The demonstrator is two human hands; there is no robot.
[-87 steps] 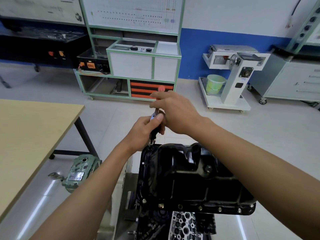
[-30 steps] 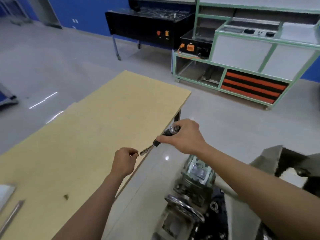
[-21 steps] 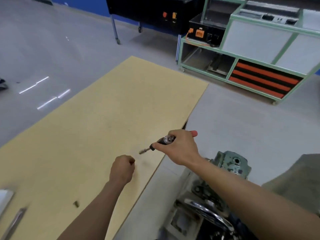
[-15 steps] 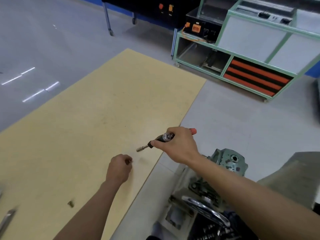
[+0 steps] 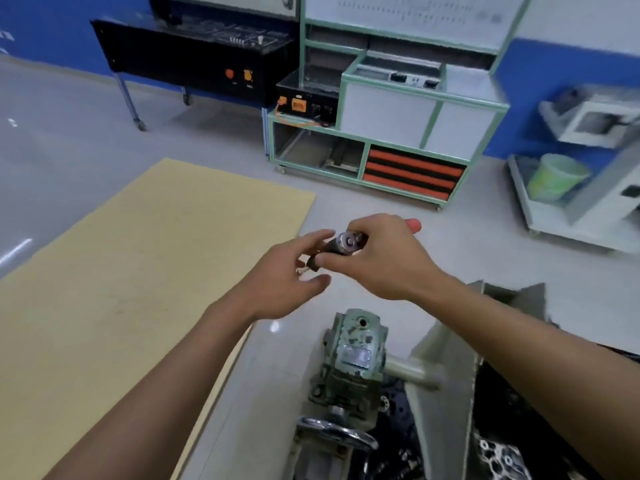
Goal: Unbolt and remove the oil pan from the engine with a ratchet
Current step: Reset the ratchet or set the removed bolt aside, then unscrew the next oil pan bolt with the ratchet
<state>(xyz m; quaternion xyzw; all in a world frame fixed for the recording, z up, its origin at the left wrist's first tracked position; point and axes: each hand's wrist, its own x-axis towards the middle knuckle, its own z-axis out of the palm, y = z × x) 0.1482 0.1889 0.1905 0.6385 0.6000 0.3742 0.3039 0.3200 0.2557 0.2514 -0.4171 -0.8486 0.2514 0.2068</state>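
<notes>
Head view: the right hand (image 5: 381, 261) is wrapped round the ratchet (image 5: 347, 242), out in the air past the edge of the surface (image 5: 121, 289). The tool's long axis slants from the red grip end, poking out up and right of the fist, down and left to the socket tip. The left hand (image 5: 277, 289) is right there at that tip, fingers spread and gripping nothing; whether they touch the tip, I cannot tell. The pan itself cannot be picked out now. Only dark engine (image 5: 498, 452) parts show at the bottom right, below and behind the right forearm, so by my reckoning the next bolt lies down and right of both hands, with the right hand nearer. A green gearbox (image 5: 355, 355) sits between the forearms. Far right, a green bucket (image 5: 554, 174) stands on a cart (image 5: 571, 233), contents unseen.
</notes>
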